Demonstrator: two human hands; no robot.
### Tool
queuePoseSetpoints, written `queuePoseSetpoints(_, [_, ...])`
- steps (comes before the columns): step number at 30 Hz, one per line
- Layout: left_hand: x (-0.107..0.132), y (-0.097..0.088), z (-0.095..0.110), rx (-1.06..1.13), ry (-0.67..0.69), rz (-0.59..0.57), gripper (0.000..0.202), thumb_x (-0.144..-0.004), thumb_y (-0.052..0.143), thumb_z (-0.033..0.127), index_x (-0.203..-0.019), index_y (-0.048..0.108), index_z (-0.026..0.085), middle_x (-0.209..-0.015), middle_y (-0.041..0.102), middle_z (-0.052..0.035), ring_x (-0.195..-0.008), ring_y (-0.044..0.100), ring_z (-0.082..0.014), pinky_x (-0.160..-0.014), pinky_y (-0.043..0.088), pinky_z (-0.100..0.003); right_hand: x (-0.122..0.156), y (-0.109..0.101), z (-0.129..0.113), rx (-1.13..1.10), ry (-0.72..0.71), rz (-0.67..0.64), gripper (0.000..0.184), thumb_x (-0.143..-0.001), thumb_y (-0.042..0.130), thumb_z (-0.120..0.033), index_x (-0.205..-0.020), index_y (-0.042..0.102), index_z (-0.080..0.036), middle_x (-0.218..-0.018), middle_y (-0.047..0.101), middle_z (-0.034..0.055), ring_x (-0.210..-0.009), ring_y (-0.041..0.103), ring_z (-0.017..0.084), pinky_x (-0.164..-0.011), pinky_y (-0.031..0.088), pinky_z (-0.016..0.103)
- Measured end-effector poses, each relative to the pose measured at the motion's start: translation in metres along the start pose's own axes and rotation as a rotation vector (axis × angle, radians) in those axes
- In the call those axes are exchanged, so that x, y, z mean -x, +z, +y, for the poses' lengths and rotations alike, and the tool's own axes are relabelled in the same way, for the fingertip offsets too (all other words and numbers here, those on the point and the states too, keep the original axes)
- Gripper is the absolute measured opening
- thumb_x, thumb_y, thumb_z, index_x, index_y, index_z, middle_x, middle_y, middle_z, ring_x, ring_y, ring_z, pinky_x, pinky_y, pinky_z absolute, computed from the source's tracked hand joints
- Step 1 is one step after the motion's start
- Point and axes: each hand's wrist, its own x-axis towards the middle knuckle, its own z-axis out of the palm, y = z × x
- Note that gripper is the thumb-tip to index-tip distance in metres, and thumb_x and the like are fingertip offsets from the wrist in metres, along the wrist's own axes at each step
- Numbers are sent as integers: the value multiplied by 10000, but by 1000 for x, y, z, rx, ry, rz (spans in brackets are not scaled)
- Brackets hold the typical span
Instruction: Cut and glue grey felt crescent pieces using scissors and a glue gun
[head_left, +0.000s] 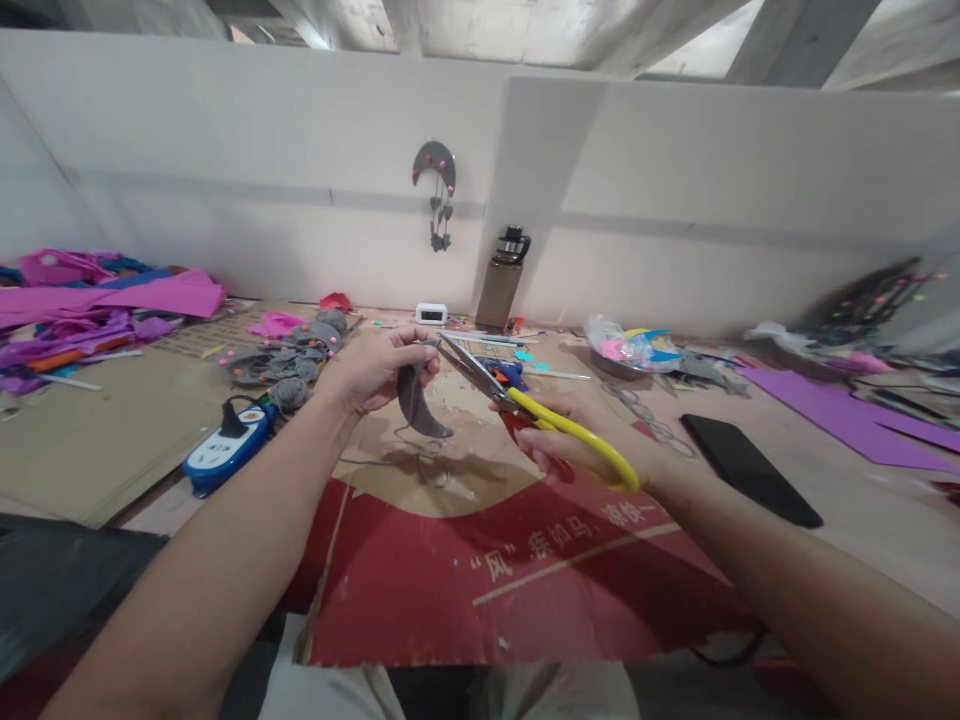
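My left hand [386, 365] pinches a dark grey felt crescent [421, 408] by its upper end, and its lower tip hangs down to the right. In my right hand [570, 435] is a pair of scissors [574, 425] with one yellow and one red handle. The blades point up and left, with their tips close to my left fingertips at the top of the crescent. Whether the tips touch the felt I cannot tell. Thin grey cord [427, 455] lies in loops below the crescent, on a red and brown cardboard sheet [517, 570].
A blue and white power strip [229, 445] and grey felt pieces [292, 355] lie left. Ahead are a small clock [431, 314] and a bottle [501, 285]. On the right are a phone [750, 468], a bowl [630, 362] and purple felt [847, 415]. A crescent ornament [435, 165] hangs on the wall.
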Motion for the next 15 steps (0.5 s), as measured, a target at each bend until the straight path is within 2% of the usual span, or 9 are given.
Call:
queuePoseSetpoints(3, [0,1,-1,-5,15,2,204,-665,706,151,-828,582,155,-606,609,3,-503,539,-77,-515,424,-186,-1,2,-3,-36,15,12,362,-845,577,-469,-1039,581,-163,-585,551,-34,-445,512,88,-432,434,212])
queuePoseSetpoints(8, [-1,2,-2,-33,45,-29,312,-683,688,160,-985,613,166,-632,622,-5,-505,540,-79,-503,412,-187,-2,2,-1,-1,4,23,354,-842,566,-484,-1004,609,-172,-592,570,-14,-469,544,112,-455,474,233])
queuePoseSetpoints(15, [-2,2,-3,-18,45,-4,199,-703,688,157,-892,625,155,-658,634,-24,-525,546,-75,-513,427,-185,-3,2,4,71,-35,105,382,-833,572,-510,-1102,654,-253,-690,648,22,-627,637,180,-529,522,267])
